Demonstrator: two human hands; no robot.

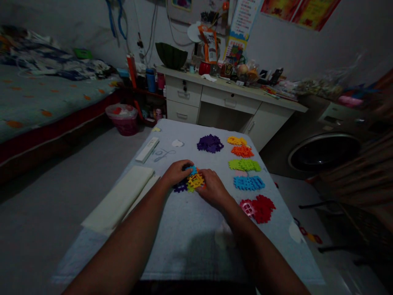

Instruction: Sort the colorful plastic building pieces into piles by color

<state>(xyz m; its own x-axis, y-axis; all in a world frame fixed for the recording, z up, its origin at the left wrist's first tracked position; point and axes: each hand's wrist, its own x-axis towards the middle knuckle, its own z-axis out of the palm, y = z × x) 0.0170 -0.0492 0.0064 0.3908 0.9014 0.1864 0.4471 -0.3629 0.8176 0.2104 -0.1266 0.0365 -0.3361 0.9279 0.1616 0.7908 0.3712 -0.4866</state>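
Note:
Between my two hands sits a small build of interlocking plastic blocks (195, 181), with yellow, light blue, orange, green and dark purple parts showing. My left hand (179, 172) is closed on its upper left side, with the thumb near a light blue block. From the right, my right hand (211, 185) grips the yellow and orange side; some of its fingers are hidden behind the build. Dark purple pieces (180, 187) show under my left hand, and I cannot tell whether they are joined to the build. Beyond my hands lies a pile of purple blocks (210, 143).
Along the table's right side lie yellow blocks (236, 140), orange blocks (242, 151), green blocks (245, 165), light blue blocks (249, 183) and red blocks (263, 209). A folded cream cloth (119, 200) and a long white box (147, 150) lie at left. A desk (184, 88) stands behind.

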